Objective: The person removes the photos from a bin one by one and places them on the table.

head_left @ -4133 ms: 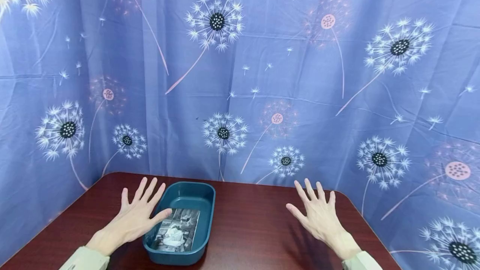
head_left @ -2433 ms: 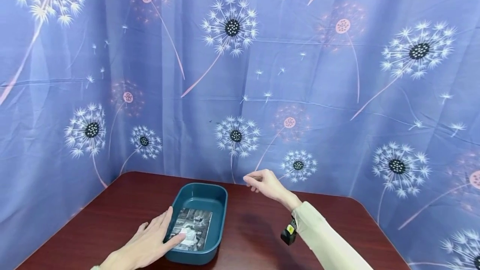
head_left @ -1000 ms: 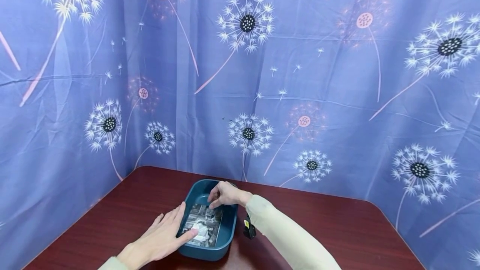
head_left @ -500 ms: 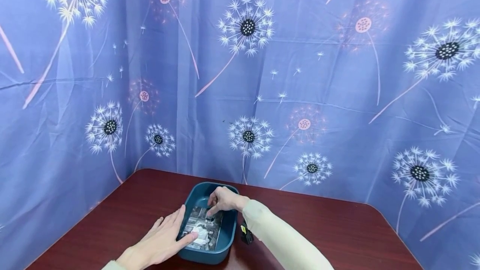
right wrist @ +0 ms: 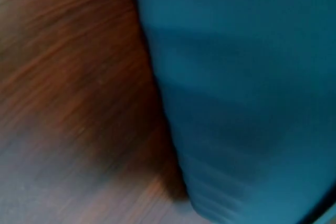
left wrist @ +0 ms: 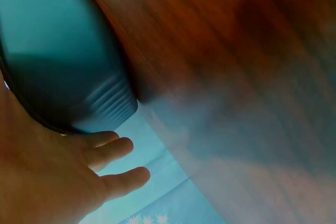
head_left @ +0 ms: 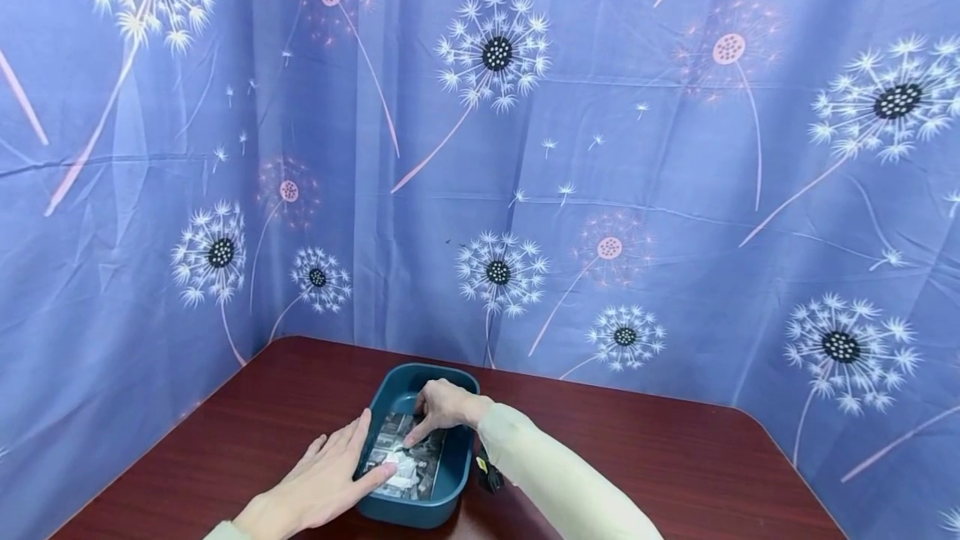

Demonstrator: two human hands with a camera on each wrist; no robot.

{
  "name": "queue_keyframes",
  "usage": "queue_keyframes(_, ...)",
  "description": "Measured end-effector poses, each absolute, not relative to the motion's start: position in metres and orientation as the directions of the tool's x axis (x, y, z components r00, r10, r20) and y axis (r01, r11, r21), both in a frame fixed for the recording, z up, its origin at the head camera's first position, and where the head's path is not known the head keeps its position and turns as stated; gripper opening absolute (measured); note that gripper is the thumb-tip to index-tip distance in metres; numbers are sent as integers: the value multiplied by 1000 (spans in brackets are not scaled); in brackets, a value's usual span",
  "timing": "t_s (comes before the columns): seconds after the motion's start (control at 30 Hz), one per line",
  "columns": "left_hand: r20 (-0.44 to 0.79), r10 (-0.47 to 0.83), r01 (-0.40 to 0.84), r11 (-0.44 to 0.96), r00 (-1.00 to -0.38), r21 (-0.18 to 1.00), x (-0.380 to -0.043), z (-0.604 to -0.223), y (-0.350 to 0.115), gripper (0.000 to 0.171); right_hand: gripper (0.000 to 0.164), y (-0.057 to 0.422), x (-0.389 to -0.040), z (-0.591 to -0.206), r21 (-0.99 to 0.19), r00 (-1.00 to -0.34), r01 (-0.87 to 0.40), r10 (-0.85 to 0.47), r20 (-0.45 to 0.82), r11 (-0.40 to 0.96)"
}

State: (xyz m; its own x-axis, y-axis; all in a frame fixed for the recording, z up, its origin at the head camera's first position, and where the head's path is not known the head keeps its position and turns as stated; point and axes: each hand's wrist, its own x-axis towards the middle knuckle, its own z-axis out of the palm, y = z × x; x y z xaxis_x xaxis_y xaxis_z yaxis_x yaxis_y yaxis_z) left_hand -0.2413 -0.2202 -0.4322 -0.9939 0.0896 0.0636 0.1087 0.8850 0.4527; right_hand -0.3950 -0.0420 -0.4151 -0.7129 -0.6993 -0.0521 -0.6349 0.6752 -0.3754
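Observation:
A blue-green plastic bin (head_left: 408, 513) stands on the table, holding a flat black-and-white picture card (head_left: 420, 477). My left hand (head_left: 322, 473) lies along the bin's left rim, fingers straight, its thumb reaching over the card. From the right, my right hand (head_left: 447, 404) dips inside with bent fingers. Its thumb tip overlaps the card's upper middle; I cannot tell whether it pinches the card. In the left wrist view, the spread fingers of the left hand (left wrist: 47, 177) sit by the bin wall (left wrist: 58, 45). The right wrist view shows only the bin's outer wall (right wrist: 247, 103) and table; that hand is out of frame.
The dark red-brown wooden table (head_left: 637, 473) extends to both sides of the bin. Behind and to the left hangs a blue curtain (head_left: 420, 215) printed with dandelions. A small black device (head_left: 489, 473) is strapped under the right wrist.
My right hand came from the right side, crossed over the bin and went down inside. Its thumb has since slid nearer over the card. My left hand settled against the rim.

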Motion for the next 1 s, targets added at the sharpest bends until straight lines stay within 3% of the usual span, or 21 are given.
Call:
queue_keyframes(0.23, 57, 83, 100, 884, -995, 456, -240, -431, -218, 103, 44, -42, -395, -417, -329, -692, -671, -720, -43, 665)
queue_keyframes(0.47, 63, 79, 99, 887, -995, 452, -239, -431, -215, 103, 43, -40, -394, -416, -384, -672, -685, -741, 4, 619)
queue_keyframes(0.77, 66, 69, 91, 890, -995, 448, -239, -431, -217, 101, 20, -36, -391, -403, -591, -668, -631, -740, 83, 502)
queue_keyframes(1.0, 53, 62, 79, 896, -997, 437, -241, -430, -219, 104, 19, -24, -401, -388, -696, -717, -541, -692, 88, 473)
